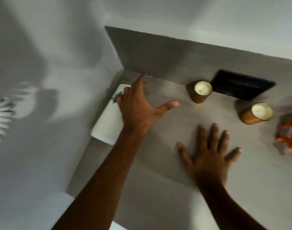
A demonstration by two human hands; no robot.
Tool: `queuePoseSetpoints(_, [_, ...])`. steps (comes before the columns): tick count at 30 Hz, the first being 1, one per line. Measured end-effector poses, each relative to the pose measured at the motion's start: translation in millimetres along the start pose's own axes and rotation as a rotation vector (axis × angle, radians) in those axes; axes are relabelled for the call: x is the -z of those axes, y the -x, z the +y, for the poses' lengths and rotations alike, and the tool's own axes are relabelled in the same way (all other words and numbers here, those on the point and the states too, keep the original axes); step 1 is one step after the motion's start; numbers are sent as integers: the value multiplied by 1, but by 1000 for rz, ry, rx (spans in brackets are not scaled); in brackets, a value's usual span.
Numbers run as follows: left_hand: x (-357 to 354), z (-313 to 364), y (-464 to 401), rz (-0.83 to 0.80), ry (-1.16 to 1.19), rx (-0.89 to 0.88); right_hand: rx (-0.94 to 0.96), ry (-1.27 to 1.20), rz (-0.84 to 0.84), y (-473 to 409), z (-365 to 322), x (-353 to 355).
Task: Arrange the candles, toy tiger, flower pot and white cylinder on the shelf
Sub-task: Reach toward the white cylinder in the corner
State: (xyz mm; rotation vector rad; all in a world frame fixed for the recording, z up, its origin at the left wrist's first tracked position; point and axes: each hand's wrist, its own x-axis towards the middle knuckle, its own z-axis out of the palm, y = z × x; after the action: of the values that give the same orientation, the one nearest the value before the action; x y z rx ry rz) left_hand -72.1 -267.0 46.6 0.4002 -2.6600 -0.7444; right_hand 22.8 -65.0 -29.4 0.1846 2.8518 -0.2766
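Observation:
A white cylinder (107, 123) lies on its side at the left edge of the grey shelf (158, 188). My left hand (138, 110) is spread over the cylinder's right side, fingers apart, gripping nothing. My right hand (208, 156) lies open and flat on the middle of the shelf. Two amber jar candles stand upright behind it: one candle (202, 91) at the back and a second candle (256, 113) further right. The orange toy tiger (291, 136) shows only partly at the right edge of the frame. No flower pot is in view.
A black flat rectangular object (241, 85) leans at the back between the candles. A grey upright panel (158, 55) rises behind the shelf. The grey wall (42, 63) lies to the left, with a leafy light pattern on it.

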Motion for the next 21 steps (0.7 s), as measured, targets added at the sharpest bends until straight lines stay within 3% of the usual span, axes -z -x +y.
queuePoseSetpoints(2, [34,-30,-12,-100,-357,50,-20,9,-8,-1,1,2])
queuePoseSetpoints(3, [44,-43,-17,-196,-409,138,-24,12,-18,0,1,4])
queuePoseSetpoints(6, [50,-64,-31,-450,-306,403,-4,11,-24,1,1,8])
queuePoseSetpoints(9, [42,-73,-29,-511,-218,452,-8,19,-12,0,2,8])
queuePoseSetpoints(11, [37,-76,-22,-363,-97,413,-7,29,-5,0,2,5])
queuePoseSetpoints(16, [12,-50,-16,211,445,228,13,29,10,0,3,4])
queuePoseSetpoints(21, [-26,-33,-38,423,684,188,4,37,26,-1,2,2])
